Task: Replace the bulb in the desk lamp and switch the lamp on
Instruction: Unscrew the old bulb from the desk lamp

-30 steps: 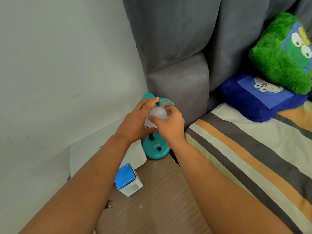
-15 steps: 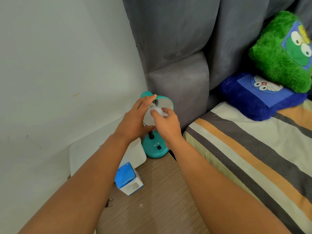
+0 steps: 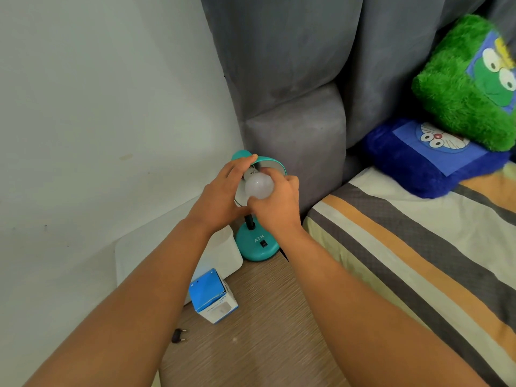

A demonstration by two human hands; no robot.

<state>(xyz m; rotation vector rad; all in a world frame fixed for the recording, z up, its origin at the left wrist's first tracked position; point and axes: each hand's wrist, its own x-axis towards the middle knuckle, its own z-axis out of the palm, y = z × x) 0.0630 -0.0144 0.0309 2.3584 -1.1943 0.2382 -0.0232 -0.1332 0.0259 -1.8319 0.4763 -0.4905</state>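
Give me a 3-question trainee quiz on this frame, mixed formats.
1. True or false: the bulb is held by the right hand.
2. Multiple choice: where does the left hand rest? A) on the box B) on the lamp shade C) on the plug
3. Short answer: what lies on the table nearest the camera, in front of the box?

Key
1. True.
2. B, its fingers grip the shade.
3. A black plug, lying loose.
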